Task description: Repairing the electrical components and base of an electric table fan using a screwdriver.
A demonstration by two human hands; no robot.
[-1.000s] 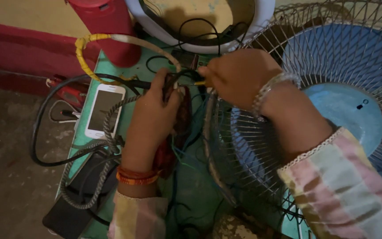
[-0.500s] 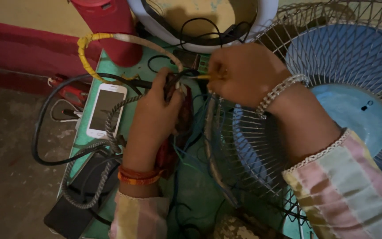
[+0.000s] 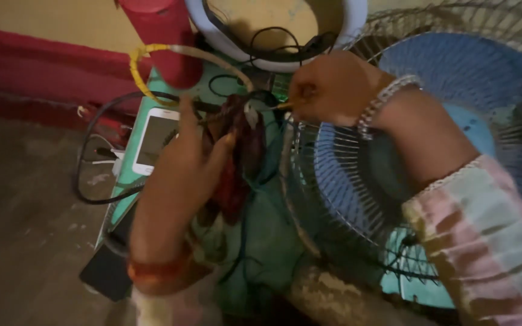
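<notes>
My left hand point(image 3: 183, 162) is closed around a dark red and black bundle of cables point(image 3: 240, 142) over the green table point(image 3: 273, 241). My right hand point(image 3: 327, 87) pinches a thin yellowish wire end point(image 3: 282, 105) right beside that bundle, at the rim of the wire fan guard point(image 3: 300, 199). Behind the guard sit the blue fan blades point(image 3: 454, 72). Both wrists wear bangles. What the bundle connects to is hidden under my hands.
A white phone point(image 3: 155, 142) lies on the table's left side among black cables point(image 3: 92, 181). A red cylinder point(image 3: 158, 36) and a white ring-shaped object point(image 3: 273, 54) stand at the back. A dark flat device point(image 3: 107, 271) sits at the table's near-left corner.
Both hands have shifted slightly upward and closer together. The left hand has closed more tightly on the cable bundle.
</notes>
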